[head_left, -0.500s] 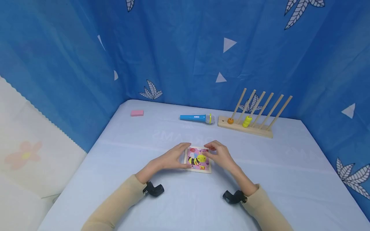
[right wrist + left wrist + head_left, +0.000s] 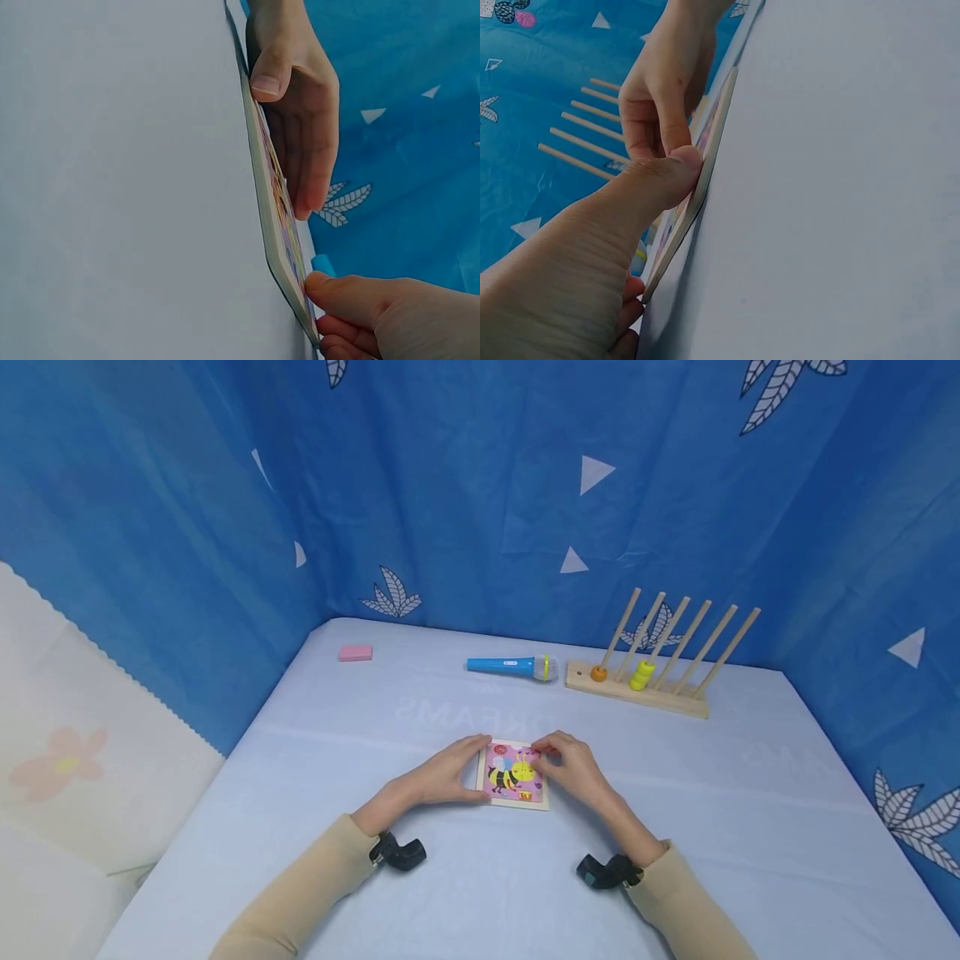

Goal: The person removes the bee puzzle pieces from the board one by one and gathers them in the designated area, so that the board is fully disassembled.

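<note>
A small square bee puzzle (image 2: 513, 774) in a pale wooden frame lies on the table in front of me, its pink picture face up. My left hand (image 2: 442, 774) holds its left side, thumb at the near edge and fingers reaching to the far edge. At the far right corner my right hand (image 2: 573, 770) grips the puzzle, its thumb on the picture and the other fingers curled at the rim. From the right wrist, the right thumb (image 2: 330, 289) shows pressed on the board's face. The left wrist view has the left thumb (image 2: 679, 169) on the frame's edge.
Behind the puzzle lies a blue toy microphone (image 2: 510, 667). To its right stands a wooden peg rack (image 2: 637, 691) with tall pegs and orange and yellow beads. A pink block (image 2: 356, 653) sits at the back left. Blue curtain (image 2: 480, 485) hangs behind the table.
My right hand has shifted slightly right and nearer, its thumb moving toward the puzzle's right edge. The left hand has slid a little left. The puzzle stays in place.
</note>
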Action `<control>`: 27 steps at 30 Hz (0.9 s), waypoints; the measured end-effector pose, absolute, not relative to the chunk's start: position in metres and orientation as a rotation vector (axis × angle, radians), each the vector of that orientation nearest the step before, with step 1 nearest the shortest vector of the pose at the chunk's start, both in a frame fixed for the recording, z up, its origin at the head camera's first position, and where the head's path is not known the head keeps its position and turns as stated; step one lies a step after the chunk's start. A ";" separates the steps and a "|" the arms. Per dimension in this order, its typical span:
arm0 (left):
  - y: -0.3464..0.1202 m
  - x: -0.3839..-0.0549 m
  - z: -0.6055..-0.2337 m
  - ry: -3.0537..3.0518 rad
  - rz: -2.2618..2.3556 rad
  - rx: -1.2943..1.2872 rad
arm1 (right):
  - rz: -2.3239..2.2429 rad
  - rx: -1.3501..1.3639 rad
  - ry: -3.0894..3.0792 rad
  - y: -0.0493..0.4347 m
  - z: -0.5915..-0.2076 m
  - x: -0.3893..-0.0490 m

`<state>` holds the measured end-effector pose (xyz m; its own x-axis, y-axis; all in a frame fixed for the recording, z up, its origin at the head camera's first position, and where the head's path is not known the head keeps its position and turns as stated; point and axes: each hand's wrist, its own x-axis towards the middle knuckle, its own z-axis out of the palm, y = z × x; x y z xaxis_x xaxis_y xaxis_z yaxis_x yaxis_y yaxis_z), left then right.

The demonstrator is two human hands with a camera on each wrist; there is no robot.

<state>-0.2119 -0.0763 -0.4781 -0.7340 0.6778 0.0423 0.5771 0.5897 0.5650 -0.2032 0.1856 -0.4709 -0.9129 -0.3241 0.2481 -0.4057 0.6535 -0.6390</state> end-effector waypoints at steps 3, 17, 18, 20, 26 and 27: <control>-0.076 -0.211 -0.478 2.640 0.841 1.056 | 1.035 0.626 -2.763 0.185 -0.471 -0.203; -0.075 -0.209 -0.487 2.649 0.838 1.056 | 0.832 0.620 -2.893 0.178 -0.465 -0.203; -0.075 -0.209 -0.487 2.650 0.840 1.057 | 0.831 0.620 -2.895 0.178 -0.465 -0.204; -0.075 -0.210 -0.488 2.655 0.837 1.057 | 0.839 0.622 -2.894 0.179 -0.464 -0.206; -0.075 -0.210 -0.486 2.650 0.845 1.056 | 0.793 0.626 -2.935 0.176 -0.459 -0.207; -0.075 -0.210 -0.486 2.650 0.847 1.062 | 0.760 0.628 -2.945 0.176 -0.457 -0.207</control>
